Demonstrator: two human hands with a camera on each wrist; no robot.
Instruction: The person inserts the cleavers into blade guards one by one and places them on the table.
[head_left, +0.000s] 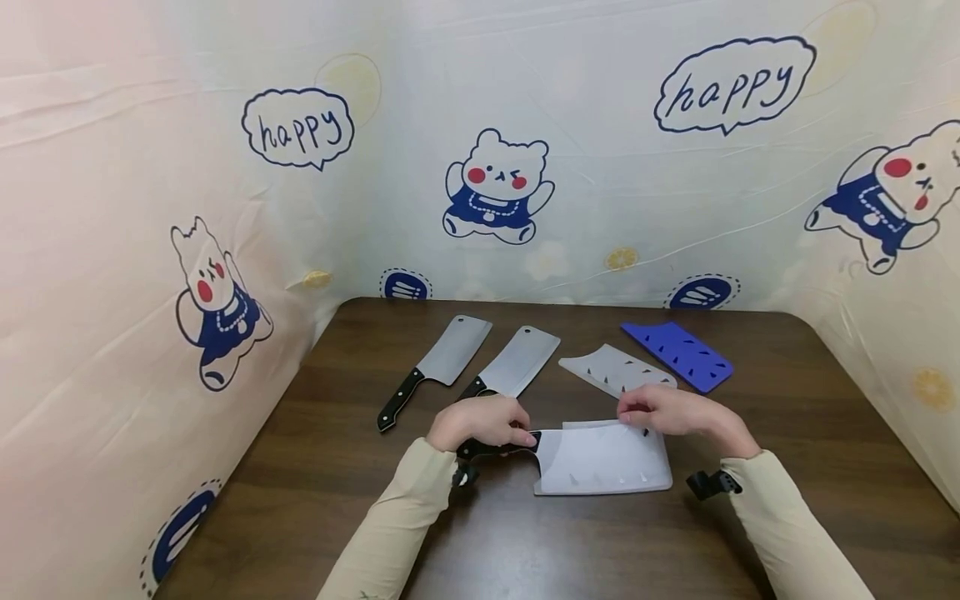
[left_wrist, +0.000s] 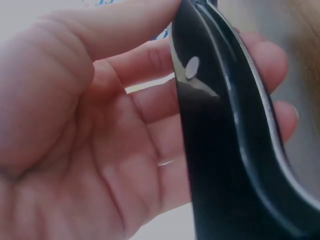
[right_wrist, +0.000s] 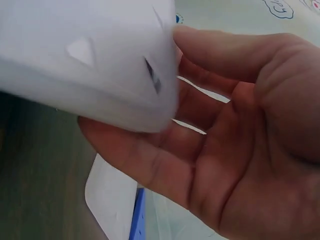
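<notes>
My left hand (head_left: 486,419) grips the black handle (left_wrist: 215,150) of a cleaver, its blade pointing right over the near part of the table. A white blade sheath (head_left: 607,462) with small triangular slots covers most of that blade. At the sheath's far right corner, my right hand (head_left: 671,410) pinches the edge between thumb and fingers; the right wrist view shows the rounded white corner (right_wrist: 120,95) between them. Behind my left hand lies a second cleaver (head_left: 522,360), its handle partly hidden. Another cleaver (head_left: 455,348) rests further left.
A second white sheath (head_left: 611,367) lies beyond my right hand, with a blue sheath (head_left: 678,354) behind it to the right. The brown wooden table (head_left: 315,467) ends at a printed curtain (head_left: 600,167) that surrounds its back and sides.
</notes>
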